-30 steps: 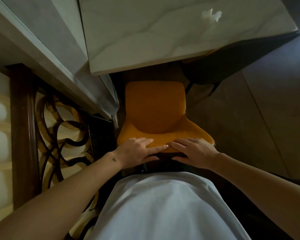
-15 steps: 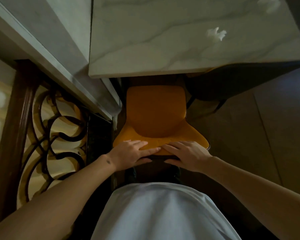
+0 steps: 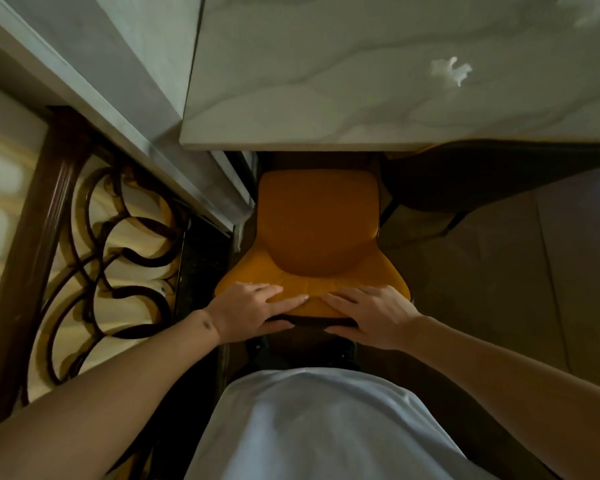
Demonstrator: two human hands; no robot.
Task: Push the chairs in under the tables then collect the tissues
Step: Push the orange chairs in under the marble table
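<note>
An orange chair (image 3: 317, 220) stands right below me, its seat front close to the edge of a white marble table (image 3: 326, 98). My left hand (image 3: 253, 310) and my right hand (image 3: 371, 317) both grip the top of the chair's backrest, fingers over it and thumbs behind. A crumpled white tissue (image 3: 451, 71) lies on the table at the right. A second tissue (image 3: 586, 8) shows blurred at the table's far right corner.
A grey ledge (image 3: 94, 98) runs diagonally on the left, tight against the chair. A dark wooden screen with scrollwork (image 3: 111, 254) fills the left side. Another dark chair (image 3: 465, 181) is tucked under the table at right. Brown floor tiles (image 3: 516, 271) spread to the right.
The chair has slid forward toward the table with both hands still on its backrest. The table edge now sits nearer the seat, and more of the tabletop shows.
</note>
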